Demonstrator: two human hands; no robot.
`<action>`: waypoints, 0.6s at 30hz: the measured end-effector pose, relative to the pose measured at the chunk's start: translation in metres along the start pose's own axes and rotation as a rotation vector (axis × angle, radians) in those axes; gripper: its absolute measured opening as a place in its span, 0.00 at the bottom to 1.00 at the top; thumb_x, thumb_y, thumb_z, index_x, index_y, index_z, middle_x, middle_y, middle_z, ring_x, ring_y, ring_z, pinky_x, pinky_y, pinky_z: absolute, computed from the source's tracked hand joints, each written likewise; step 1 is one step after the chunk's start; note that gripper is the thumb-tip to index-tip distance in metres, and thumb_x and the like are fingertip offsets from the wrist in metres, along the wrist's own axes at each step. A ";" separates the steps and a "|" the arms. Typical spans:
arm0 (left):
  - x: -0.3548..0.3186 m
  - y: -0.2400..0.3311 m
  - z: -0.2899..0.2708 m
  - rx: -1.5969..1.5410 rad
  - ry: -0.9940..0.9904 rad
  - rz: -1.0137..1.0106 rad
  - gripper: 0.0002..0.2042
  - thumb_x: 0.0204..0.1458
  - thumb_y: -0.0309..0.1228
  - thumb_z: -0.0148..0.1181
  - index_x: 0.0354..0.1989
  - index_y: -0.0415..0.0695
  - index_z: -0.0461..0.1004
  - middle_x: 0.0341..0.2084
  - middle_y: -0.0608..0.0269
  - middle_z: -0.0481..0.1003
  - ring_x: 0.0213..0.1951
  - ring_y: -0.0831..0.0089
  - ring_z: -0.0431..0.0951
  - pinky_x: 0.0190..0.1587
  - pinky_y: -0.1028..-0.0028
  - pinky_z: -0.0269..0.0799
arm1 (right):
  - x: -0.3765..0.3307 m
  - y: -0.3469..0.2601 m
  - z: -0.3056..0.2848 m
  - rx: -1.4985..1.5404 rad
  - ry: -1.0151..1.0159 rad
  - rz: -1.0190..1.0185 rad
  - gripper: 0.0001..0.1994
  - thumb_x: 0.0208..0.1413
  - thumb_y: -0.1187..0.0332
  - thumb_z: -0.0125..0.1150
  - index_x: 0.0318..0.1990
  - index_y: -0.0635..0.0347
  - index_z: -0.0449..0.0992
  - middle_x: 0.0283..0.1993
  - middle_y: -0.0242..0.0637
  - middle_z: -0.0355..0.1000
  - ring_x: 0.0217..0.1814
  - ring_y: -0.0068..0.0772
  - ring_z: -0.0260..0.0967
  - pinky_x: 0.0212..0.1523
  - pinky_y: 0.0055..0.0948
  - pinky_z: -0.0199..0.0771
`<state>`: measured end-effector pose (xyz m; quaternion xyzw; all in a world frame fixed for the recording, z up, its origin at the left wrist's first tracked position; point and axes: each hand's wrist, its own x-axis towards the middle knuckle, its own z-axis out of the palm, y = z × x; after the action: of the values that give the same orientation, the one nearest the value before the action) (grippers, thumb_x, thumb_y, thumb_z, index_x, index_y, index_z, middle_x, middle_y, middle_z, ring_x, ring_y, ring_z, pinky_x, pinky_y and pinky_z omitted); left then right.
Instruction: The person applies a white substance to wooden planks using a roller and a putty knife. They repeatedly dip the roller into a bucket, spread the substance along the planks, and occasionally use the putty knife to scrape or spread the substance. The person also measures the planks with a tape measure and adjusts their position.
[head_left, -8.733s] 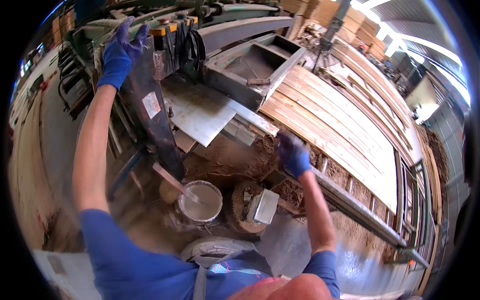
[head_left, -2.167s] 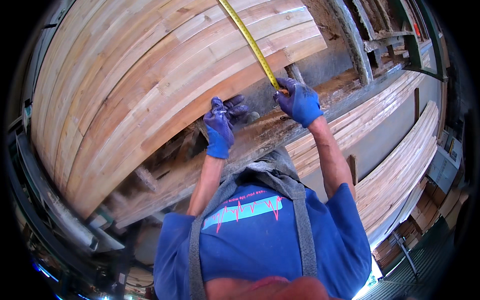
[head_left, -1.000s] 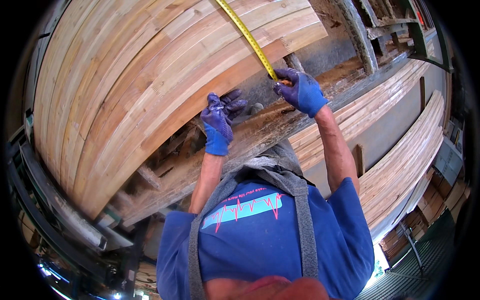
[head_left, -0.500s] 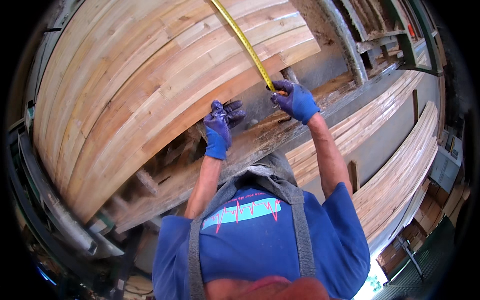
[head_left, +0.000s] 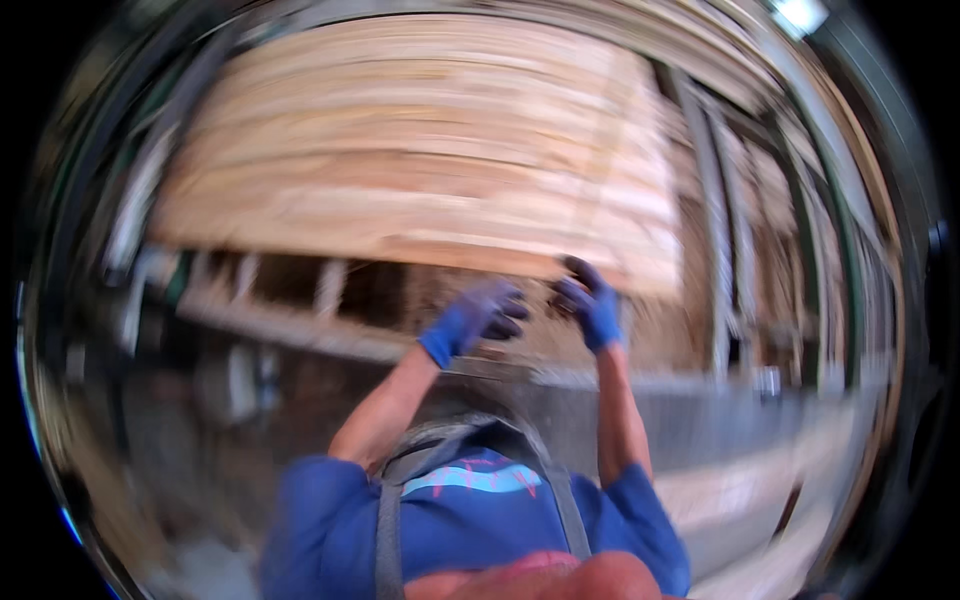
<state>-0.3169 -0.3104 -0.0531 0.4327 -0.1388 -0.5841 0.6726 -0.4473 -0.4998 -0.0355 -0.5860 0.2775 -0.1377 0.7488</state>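
A wide panel of pale jointed wood strips (head_left: 400, 190) lies in front of me, smeared by motion. My right hand (head_left: 592, 305), in a blue and dark purple work glove, is at the panel's near edge with its fingers bent in. A faint yellowish strip, the blade of a tape measure (head_left: 600, 165), crosses the panel down toward that hand; the part in the fingers is too blurred to make out. My left hand (head_left: 475, 318), gloved alike, hovers left of it, just off the near edge. Its fingers are apart, with nothing seen in them.
A wooden ledge (head_left: 290, 325) with crosspieces and dark gaps runs under the panel's near side. Metal rails (head_left: 712, 230) stand to the right, and a frame post (head_left: 150, 190) to the left. Blurred pale boards (head_left: 740, 490) lie at the lower right.
The whole view has turned, so the panel's near edge now runs nearly level. My hands have come closer together, and the tape has gone from sharp yellow to a faint smear.
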 end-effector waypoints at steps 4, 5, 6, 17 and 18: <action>-0.099 -0.026 -0.031 -0.048 0.216 0.203 0.19 0.64 0.42 0.47 0.53 0.39 0.71 0.39 0.53 0.78 0.36 0.66 0.80 0.39 0.69 0.79 | 0.000 0.028 0.033 -0.082 -0.022 -0.018 0.27 0.56 0.71 0.59 0.63 0.62 0.62 0.34 0.40 0.76 0.26 0.25 0.73 0.22 0.20 0.68; -0.120 -0.025 -0.037 -0.043 0.295 0.235 0.19 0.64 0.42 0.48 0.53 0.39 0.71 0.38 0.54 0.78 0.35 0.67 0.80 0.38 0.70 0.79 | 0.002 0.026 0.046 -0.117 -0.027 -0.045 0.26 0.57 0.70 0.58 0.63 0.63 0.63 0.34 0.40 0.76 0.26 0.25 0.73 0.21 0.19 0.68; -0.149 -0.024 -0.037 0.021 0.353 0.266 0.19 0.64 0.42 0.48 0.52 0.40 0.71 0.37 0.56 0.78 0.35 0.68 0.80 0.38 0.72 0.78 | -0.001 0.032 0.058 -0.113 -0.066 -0.079 0.25 0.57 0.71 0.57 0.62 0.63 0.63 0.34 0.40 0.76 0.25 0.25 0.73 0.20 0.19 0.67; -0.425 -0.127 -0.165 -0.435 1.018 0.309 0.18 0.62 0.39 0.48 0.54 0.40 0.70 0.42 0.50 0.77 0.40 0.65 0.80 0.43 0.69 0.77 | -0.058 0.101 0.366 -0.178 -0.706 0.302 0.18 0.56 0.67 0.58 0.53 0.66 0.74 0.30 0.37 0.75 0.25 0.22 0.68 0.25 0.21 0.67; -0.446 -0.136 -0.180 -0.439 1.049 0.346 0.18 0.62 0.38 0.48 0.54 0.40 0.70 0.42 0.49 0.77 0.41 0.64 0.80 0.44 0.68 0.77 | -0.055 0.114 0.408 -0.224 -0.707 0.215 0.15 0.57 0.66 0.59 0.48 0.65 0.76 0.28 0.34 0.73 0.24 0.22 0.67 0.24 0.22 0.66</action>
<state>-0.4080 0.1769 -0.1177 0.4854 0.2675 -0.1891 0.8106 -0.2699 -0.1125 -0.0651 -0.6430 0.0754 0.1834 0.7398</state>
